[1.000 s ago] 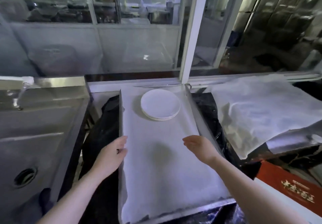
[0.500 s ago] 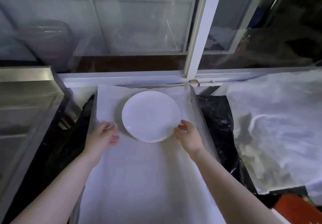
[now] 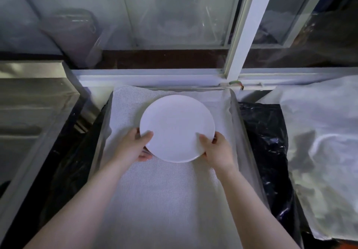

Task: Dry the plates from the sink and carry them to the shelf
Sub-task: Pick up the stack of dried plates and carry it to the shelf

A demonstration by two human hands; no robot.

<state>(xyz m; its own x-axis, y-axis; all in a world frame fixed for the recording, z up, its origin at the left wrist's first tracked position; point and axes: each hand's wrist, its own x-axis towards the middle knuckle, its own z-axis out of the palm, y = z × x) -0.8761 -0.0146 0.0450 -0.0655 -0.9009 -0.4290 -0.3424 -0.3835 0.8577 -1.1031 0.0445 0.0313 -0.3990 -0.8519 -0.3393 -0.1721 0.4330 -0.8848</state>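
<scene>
Plates [image 3: 177,127] sit stacked on the mesh-lined shelf [image 3: 164,194] — left hand [image 3: 133,146] and right hand [image 3: 218,150] each grip an opposite rim, thumbs on top.

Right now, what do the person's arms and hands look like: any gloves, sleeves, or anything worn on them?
Both arms are bare from the bottom edge of the frame up to the wrists, with no sleeve in view. The left hand and the right hand are ungloved. No watch, bracelet or ring shows on either. Fingernails are too blurred to describe.
</scene>
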